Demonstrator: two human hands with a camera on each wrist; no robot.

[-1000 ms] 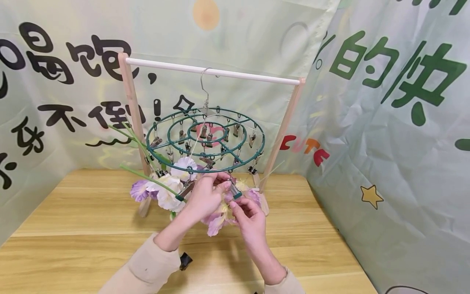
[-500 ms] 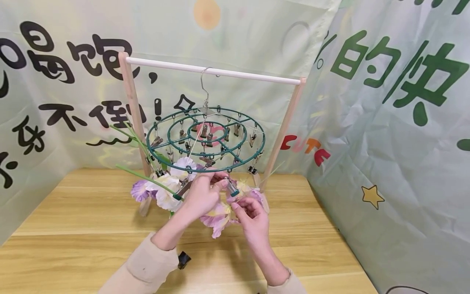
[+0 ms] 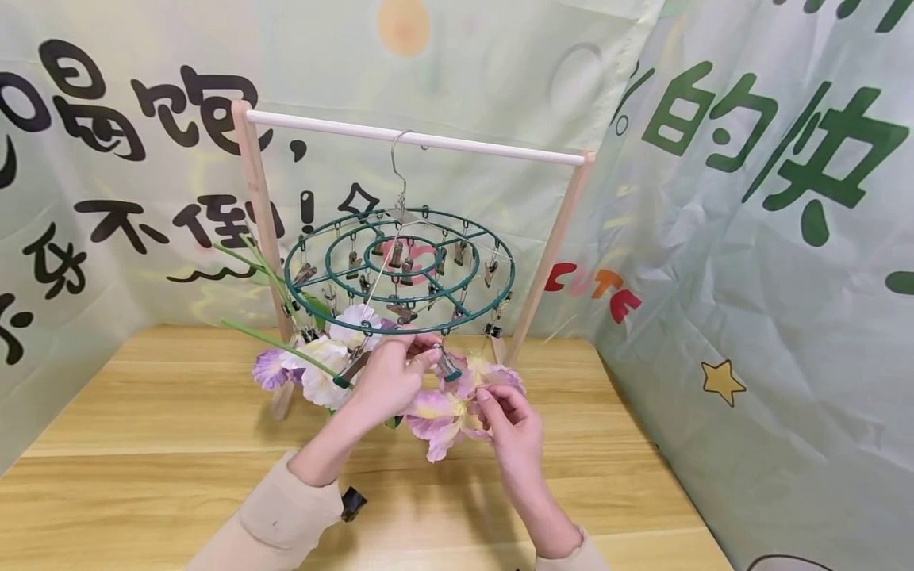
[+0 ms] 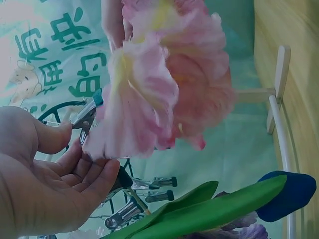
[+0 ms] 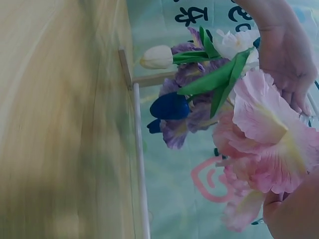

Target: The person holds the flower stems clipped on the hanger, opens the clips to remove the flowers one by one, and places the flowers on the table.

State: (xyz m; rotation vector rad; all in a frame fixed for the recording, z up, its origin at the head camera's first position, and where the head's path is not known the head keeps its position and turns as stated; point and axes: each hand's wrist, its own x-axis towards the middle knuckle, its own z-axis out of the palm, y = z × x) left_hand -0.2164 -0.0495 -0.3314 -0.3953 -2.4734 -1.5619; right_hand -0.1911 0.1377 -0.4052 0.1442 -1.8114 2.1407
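Note:
A round green clip hanger (image 3: pixel 513 270) hangs on the rack, with several metal clips dangling from its rings. My left hand (image 3: pixel 391 373) is under the front of the outer ring, thumb and finger pinching a metal clip (image 3: pixel 447 365) with a green tip. To the right and lower, my right hand (image 3: pixel 516 420) pinches a pink artificial flower (image 3: pixel 435 416) with a yellow centre. In the left wrist view its petals overlap the clip's tip (image 4: pixel 98 96). The flower's stem is mostly hidden behind the petals and hands.
White and purple flowers (image 3: pixel 324 381) hang at the hanger's left, green stems poking left. A blue tulip (image 5: pixel 169 106) and a white tulip (image 5: pixel 157 57) show in the right wrist view. The wooden rack (image 3: pixel 550 246) stands on the wood-grain table (image 3: pixel 607 476); printed cloth (image 3: pixel 757 317) surrounds it.
My right hand has moved right and slightly down with the pink flower, away from the clip. The left hand stays at the clip, shifting slightly left.

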